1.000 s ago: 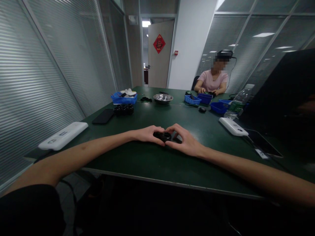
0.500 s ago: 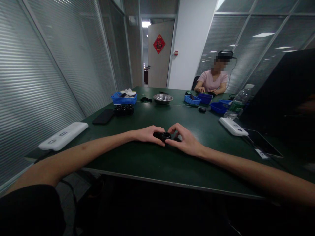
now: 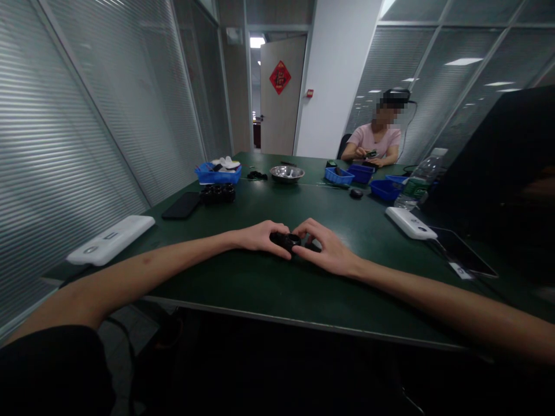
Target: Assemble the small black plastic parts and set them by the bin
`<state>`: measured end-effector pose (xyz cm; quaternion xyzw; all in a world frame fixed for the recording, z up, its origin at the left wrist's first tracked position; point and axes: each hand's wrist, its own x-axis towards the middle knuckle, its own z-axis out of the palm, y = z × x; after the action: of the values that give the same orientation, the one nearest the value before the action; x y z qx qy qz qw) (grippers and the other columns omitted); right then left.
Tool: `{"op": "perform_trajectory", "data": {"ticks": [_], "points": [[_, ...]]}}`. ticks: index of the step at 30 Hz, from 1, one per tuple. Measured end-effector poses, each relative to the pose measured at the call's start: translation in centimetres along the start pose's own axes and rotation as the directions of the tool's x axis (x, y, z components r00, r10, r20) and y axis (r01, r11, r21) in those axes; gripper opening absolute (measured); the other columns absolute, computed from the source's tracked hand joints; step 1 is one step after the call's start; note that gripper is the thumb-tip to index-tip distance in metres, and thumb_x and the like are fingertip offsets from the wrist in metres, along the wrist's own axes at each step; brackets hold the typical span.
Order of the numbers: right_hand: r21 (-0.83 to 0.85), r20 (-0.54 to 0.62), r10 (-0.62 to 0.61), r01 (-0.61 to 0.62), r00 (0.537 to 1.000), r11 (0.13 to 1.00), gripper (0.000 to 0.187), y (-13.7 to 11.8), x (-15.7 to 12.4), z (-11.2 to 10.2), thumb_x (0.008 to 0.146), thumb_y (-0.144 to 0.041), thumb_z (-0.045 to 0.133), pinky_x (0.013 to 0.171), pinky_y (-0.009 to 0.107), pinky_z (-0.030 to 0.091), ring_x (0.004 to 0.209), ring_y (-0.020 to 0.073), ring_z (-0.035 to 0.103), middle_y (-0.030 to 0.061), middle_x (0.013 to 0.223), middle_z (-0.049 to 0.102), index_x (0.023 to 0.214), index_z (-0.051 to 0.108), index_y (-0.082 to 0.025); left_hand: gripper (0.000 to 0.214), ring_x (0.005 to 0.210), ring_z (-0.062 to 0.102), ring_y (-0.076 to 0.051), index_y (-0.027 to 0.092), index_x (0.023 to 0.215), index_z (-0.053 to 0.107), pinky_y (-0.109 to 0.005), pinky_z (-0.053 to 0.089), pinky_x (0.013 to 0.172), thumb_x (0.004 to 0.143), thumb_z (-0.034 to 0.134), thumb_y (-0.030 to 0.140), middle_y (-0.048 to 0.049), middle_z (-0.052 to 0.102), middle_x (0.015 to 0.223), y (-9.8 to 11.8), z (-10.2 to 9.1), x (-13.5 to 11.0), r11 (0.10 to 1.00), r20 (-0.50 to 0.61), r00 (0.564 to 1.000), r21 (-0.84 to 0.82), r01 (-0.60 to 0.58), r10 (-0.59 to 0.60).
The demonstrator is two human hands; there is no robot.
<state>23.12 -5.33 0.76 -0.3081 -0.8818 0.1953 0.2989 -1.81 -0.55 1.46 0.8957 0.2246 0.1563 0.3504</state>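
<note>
Over the green table, a small black part (image 3: 281,238) lies between my hands, a round ring-shaped opening at its right end facing up. Its exact kind is too small to tell. My left hand (image 3: 261,236) is closed around the left side, thumb in front and fingers behind. From the right, my right hand (image 3: 332,251) curls thumb and index finger about the ring end. Beneath the right palm shows another dark piece (image 3: 313,247); whether it joins the black part cannot be told.
A cluster of black round parts (image 3: 218,193), a black phone (image 3: 182,205) and a white power bank (image 3: 111,240) are at left. Farther back stand a blue basket (image 3: 219,175) and a metal bowl (image 3: 287,175). A bottle (image 3: 420,180) and another power bank (image 3: 411,223) sit right. A person (image 3: 373,141) sits opposite.
My hands stay nearly in place on the black part, with only a slight shift of the right fingers. The person opposite has raised a hand holding a small item.
</note>
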Motion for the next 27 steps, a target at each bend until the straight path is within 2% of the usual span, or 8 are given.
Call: {"op": "perform_trajectory", "data": {"ticks": [4, 8, 10, 14, 16, 21, 25, 27], "points": [[0.007, 0.011, -0.03, 0.03, 0.999, 1.0, 0.027, -0.09, 0.0, 0.04, 0.097, -0.037, 0.065, 0.083, 0.038, 0.053, 0.097, 0.0213, 0.06, 0.007, 0.116, 0.06, 0.119, 0.063, -0.022, 0.043, 0.089, 0.056, -0.018, 0.017, 0.101, 0.072, -0.03, 0.041, 0.079, 0.078, 0.082, 0.052, -0.0022, 0.062, 0.098, 0.05, 0.05, -0.05, 1.0, -0.011, 1.0, -0.01, 0.009, -0.01], [0.015, -0.041, 0.047, -0.046, 0.998, 0.999, 0.031, 0.08, 0.09, 0.2, 0.092, -0.046, 0.072, 0.075, 0.035, 0.052, 0.092, 0.021, 0.06, 0.0061, 0.109, 0.06, 0.107, 0.062, -0.021, 0.043, 0.085, 0.054, -0.017, 0.015, 0.093, 0.071, -0.029, 0.039, 0.075, 0.075, 0.084, 0.053, -0.0009, 0.059, 0.091, -0.18, 0.19, 0.05, 1.0, -0.025, 1.0, -0.006, 0.017, -0.018], [0.01, -0.027, 0.037, -0.036, 0.999, 0.999, 0.029, 0.04, 0.09, 0.1, 0.094, -0.045, 0.07, 0.076, 0.036, 0.052, 0.09, 0.0202, 0.059, 0.006, 0.109, 0.06, 0.106, 0.062, -0.021, 0.044, 0.084, 0.054, -0.017, 0.015, 0.092, 0.071, -0.029, 0.039, 0.074, 0.075, 0.084, 0.053, -0.0006, 0.058, 0.089, -0.29, 0.21, 0.07, 1.0, -0.03, 0.999, -0.002, 0.017, -0.017], [0.026, 0.042, -0.044, 0.043, 0.998, 0.999, 0.03, -0.28, 0.03, -0.18, 0.096, -0.036, 0.065, 0.085, 0.04, 0.052, 0.098, 0.0218, 0.06, 0.0075, 0.118, 0.059, 0.123, 0.061, -0.023, 0.047, 0.09, 0.057, -0.019, 0.016, 0.104, 0.072, -0.03, 0.041, 0.079, 0.076, 0.084, 0.052, -0.0025, 0.062, 0.097, -0.35, 0.17, 0.02, 1.0, -0.021, 1.0, -0.014, 0.007, -0.007], [0.034, 0.032, -0.034, 0.033, 0.999, 0.999, 0.035, -0.3, 0.02, -0.14, 0.094, -0.038, 0.068, 0.085, 0.04, 0.052, 0.1, 0.0226, 0.06, 0.0078, 0.119, 0.06, 0.125, 0.059, -0.023, 0.047, 0.092, 0.058, -0.019, 0.016, 0.105, 0.072, -0.031, 0.041, 0.08, 0.076, 0.083, 0.052, -0.003, 0.063, 0.1, -0.32, 0.16, -0.01, 1.0, -0.018, 1.0, -0.008, 0.011, -0.011], [0.035, -0.014, 0.063, -0.062, 0.998, 0.997, 0.031, -0.05, 0.06, 0.03, 0.093, -0.045, 0.071, 0.077, 0.036, 0.052, 0.089, 0.0204, 0.06, 0.0061, 0.108, 0.062, 0.109, 0.061, -0.02, 0.044, 0.087, 0.056, -0.018, 0.016, 0.096, 0.072, -0.03, 0.041, 0.077, 0.075, 0.084, 0.053, -0.0016, 0.061, 0.093, -0.21, 0.17, -0.01, 1.0, -0.029, 0.999, -0.006, 0.024, -0.024], [0.039, 0.059, -0.027, 0.025, 0.998, 0.999, 0.032, -0.28, 0.01, -0.2, 0.096, -0.034, 0.065, 0.084, 0.038, 0.052, 0.097, 0.0211, 0.06, 0.0077, 0.119, 0.06, 0.125, 0.059, -0.022, 0.047, 0.092, 0.058, -0.019, 0.016, 0.105, 0.073, -0.031, 0.042, 0.082, 0.076, 0.084, 0.051, -0.003, 0.064, 0.1, -0.2, 0.14, -0.03, 1.0, -0.02, 1.0, -0.023, 0.005, -0.005], [0.044, 0.041, -0.022, 0.02, 0.999, 0.999, 0.035, -0.39, 0.0, -0.19, 0.095, -0.034, 0.067, 0.083, 0.037, 0.052, 0.097, 0.021, 0.061, 0.0077, 0.12, 0.061, 0.127, 0.058, -0.022, 0.046, 0.092, 0.058, -0.019, 0.016, 0.105, 0.073, -0.031, 0.042, 0.082, 0.076, 0.084, 0.051, -0.0031, 0.063, 0.1, -0.18, 0.13, -0.03, 1.0, -0.019, 1.0, -0.024, 0.002, -0.002]]}}
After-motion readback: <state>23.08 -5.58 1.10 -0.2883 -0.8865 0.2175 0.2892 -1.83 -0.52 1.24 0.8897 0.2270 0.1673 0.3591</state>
